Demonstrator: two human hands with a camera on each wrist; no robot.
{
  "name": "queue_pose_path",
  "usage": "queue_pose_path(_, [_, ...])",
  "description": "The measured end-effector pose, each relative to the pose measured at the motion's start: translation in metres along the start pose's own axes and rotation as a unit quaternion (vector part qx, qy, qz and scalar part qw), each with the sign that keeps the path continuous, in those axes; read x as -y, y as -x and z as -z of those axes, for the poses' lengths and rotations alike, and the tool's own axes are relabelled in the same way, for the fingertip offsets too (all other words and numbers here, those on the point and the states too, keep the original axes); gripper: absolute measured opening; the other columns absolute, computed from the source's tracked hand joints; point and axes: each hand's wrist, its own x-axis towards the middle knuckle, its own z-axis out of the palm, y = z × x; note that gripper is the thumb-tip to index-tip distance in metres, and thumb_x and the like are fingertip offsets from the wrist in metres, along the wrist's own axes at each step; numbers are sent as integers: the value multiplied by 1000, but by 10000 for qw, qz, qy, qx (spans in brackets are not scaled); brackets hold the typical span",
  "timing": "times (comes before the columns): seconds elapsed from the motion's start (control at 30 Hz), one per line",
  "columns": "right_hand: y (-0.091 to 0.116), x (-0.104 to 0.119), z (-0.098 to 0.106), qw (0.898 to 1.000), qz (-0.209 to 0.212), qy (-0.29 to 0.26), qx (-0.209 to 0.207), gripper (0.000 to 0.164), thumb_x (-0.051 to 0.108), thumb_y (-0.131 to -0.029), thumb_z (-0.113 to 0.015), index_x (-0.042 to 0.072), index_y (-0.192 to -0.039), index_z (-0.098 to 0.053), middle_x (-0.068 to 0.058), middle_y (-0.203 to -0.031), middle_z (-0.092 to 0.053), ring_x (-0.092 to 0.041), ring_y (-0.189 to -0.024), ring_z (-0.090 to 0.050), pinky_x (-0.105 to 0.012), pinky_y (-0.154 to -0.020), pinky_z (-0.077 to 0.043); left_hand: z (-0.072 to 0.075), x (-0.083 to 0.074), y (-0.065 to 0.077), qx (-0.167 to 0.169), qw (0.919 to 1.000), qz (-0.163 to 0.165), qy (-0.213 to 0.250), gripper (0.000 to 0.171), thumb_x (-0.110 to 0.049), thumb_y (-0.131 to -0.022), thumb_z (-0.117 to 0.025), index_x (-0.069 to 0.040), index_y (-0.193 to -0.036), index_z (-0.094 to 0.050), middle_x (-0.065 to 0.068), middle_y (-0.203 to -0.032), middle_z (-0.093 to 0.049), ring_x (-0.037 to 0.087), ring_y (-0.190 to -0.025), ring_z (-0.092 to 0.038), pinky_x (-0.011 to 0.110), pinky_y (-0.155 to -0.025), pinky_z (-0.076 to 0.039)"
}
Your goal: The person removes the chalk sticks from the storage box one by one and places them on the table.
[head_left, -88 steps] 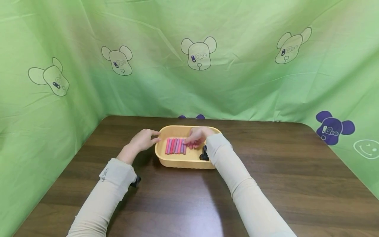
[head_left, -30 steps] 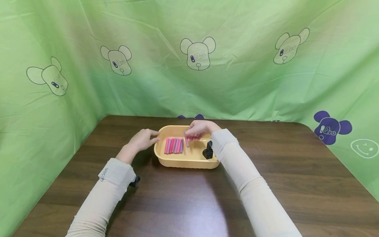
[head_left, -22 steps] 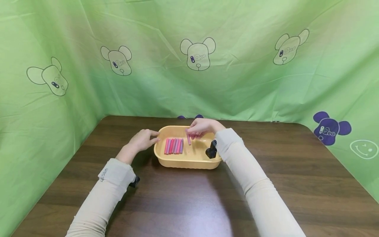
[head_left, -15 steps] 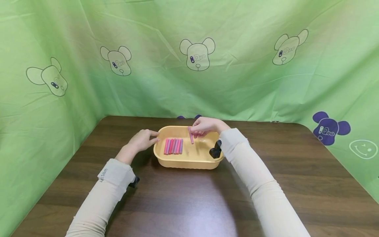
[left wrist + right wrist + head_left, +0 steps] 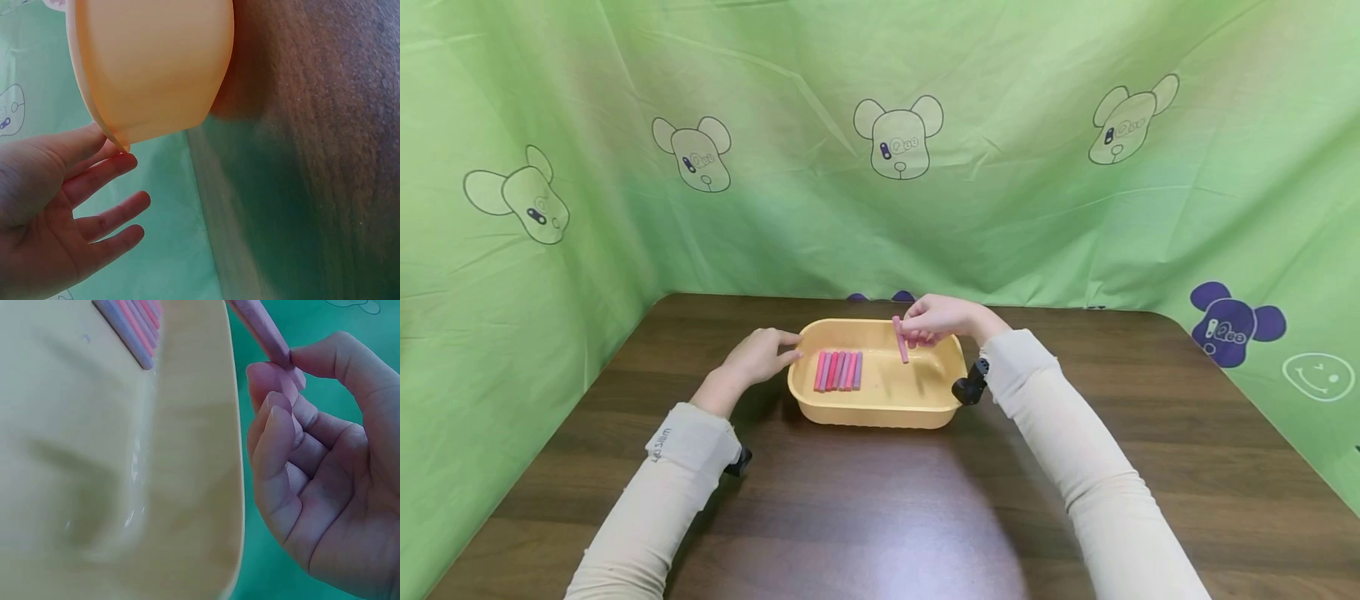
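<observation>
Brown worktop (image 5: 835,508) fills the foreground, bearing a yellow tray (image 5: 872,415). The left grip (image 5: 757,355), fingers loosely spread, touches the rim, apparently without pinching. Inside lies a row of sticks (image 5: 839,371); over the far side the right grip (image 5: 942,317) pinches a tilted pink stick (image 5: 900,342). Green cloth (image 5: 1000,233) hangs behind.

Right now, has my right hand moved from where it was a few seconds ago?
Yes. In the head view, your right hand has moved right, away from the row of sticks, toward the right end of the yellow tray.
</observation>
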Motion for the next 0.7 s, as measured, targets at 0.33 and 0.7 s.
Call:
queue_pose_path(0.33, [18,-13,5,9998,115,-88,-121,19,20,-90,-52,8,-79,-60,2,-70,-58,-7,-62,-51,-18,-58,-46,-2,0,1,-142,9998,-116,71,38,-19,-94,-56,-2,-127,-57,18,-128,-58,32,-124,-52,46,-103,-43])
queue_pose_path(0.7, [36,-30,12,9992,106,-295,-244,17,18,-89,-51,8,-77,-57,3,-68,-54,-9,-65,-52,-21,-62,-48,-6,3,3,-270,9993,-251,89,38,-18,-94,-56,0,-127,-57,18,-129,-58,32,-123,-52,45,-103,-43])
